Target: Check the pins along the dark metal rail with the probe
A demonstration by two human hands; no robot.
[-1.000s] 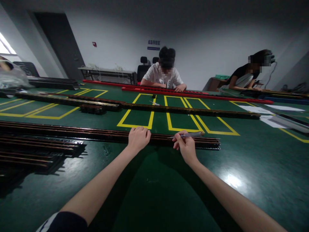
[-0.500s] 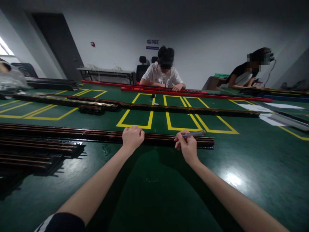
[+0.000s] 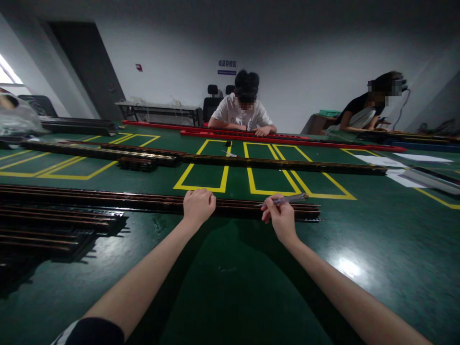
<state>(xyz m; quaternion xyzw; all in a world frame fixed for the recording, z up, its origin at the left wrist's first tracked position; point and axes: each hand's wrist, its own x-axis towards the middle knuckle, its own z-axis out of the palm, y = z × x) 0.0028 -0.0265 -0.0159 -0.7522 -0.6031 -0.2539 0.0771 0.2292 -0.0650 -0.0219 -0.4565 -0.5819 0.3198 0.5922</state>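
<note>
A long dark strip assembly with thin coppery rails (image 3: 237, 207) lies across the green table (image 3: 230, 268). My left hand (image 3: 199, 207) is closed around it near the middle; the fingertips are hidden behind the strip. Toward its right end, my right hand (image 3: 282, 215) grips a clear-handled screwdriver (image 3: 287, 199), whose thin tip points left over the rails. What the tip touches is too small to tell. More dark strips (image 3: 61, 218) are stacked at the left, nearer to me.
Beyond lies another long dark strip (image 3: 287, 164), with a small white-handled tool (image 3: 229, 153) behind it. Red rails (image 3: 251, 135) run along the far side, where a person (image 3: 241, 112) leans over. Papers (image 3: 402, 176) and a grey tray (image 3: 431, 178) are at the right, near another person (image 3: 362, 108).
</note>
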